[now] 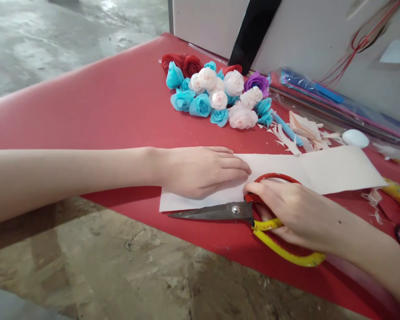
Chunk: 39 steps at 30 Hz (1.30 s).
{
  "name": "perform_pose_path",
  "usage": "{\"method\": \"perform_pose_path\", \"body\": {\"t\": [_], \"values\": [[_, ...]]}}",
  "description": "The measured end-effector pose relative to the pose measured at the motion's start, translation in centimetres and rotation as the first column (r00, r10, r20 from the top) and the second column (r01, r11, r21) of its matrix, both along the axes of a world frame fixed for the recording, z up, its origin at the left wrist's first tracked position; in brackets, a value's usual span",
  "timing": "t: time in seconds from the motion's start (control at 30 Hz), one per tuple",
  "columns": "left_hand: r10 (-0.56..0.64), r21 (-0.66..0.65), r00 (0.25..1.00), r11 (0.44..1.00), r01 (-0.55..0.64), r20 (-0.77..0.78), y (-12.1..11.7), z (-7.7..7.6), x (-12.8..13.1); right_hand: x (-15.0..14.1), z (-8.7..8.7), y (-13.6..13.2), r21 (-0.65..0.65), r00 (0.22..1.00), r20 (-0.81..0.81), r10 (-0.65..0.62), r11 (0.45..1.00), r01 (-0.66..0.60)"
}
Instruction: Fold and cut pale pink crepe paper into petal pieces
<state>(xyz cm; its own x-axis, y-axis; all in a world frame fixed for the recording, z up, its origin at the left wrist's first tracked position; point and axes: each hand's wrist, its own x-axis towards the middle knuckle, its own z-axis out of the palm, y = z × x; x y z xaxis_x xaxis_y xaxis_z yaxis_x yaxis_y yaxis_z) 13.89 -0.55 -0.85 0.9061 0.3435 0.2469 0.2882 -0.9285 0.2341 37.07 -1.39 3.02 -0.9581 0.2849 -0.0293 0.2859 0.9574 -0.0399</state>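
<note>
A long strip of pale paper (pixel 340 171) lies along the front of the red tabletop (pixel 120 120). Flat on its left part rests my left hand (pixel 206 171), fingers stretched out and pointing right. My right hand (pixel 286 209) is wrapped round the handles of a pair of scissors (pixel 216 212), one handle red and the other yellow. The dark blades are together and point left, along the paper's near edge. My right fingertips are close to the paper, and some of them are hidden behind the handles.
Behind the paper sits a cluster of blue, white, red and purple paper flowers (pixel 218 100). Cut scraps (pixel 286 140), a folded pale stack (pixel 305 126) and a white egg-shaped thing (pixel 355 138) lie to the right. Plastic-wrapped rolls (pixel 320 93) line the wall. The table's near edge borders the floor (pixel 120 262).
</note>
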Motion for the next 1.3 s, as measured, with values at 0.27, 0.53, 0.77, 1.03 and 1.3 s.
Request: {"method": "perform_pose_path", "body": {"t": [0.27, 0.53, 0.77, 1.03, 1.3], "values": [[0.015, -0.01, 1.0, 1.0, -0.016, -0.02, 0.0, 0.1, 0.0, 0.4, -0.5, -0.3, 0.014, 0.999, -0.031, 0.018, 1.0, -0.018], [0.009, -0.02, 1.0, 1.0, -0.009, -0.024, 0.0, 0.2, 0.1, 0.1, 0.0, -1.0, -0.041, 0.997, 0.01, -0.083, 0.996, 0.083], [0.014, -0.072, 1.0, 0.997, -0.015, -0.013, -0.1, 0.4, 0.2, -0.3, -0.1, -0.9, -0.061, 0.997, -0.009, -0.075, 0.995, 0.074], [0.026, -0.053, 1.0, 0.998, -0.027, -0.013, -0.2, 0.3, 0.2, -0.6, -0.3, -0.8, -0.02, 0.999, -0.024, -0.023, 1.0, 0.023], [0.013, -0.048, 1.0, 0.999, -0.014, -0.011, 0.0, 0.3, 0.1, -0.5, -0.4, -0.5, -0.025, 0.999, -0.03, -0.016, 1.0, 0.016]]}}
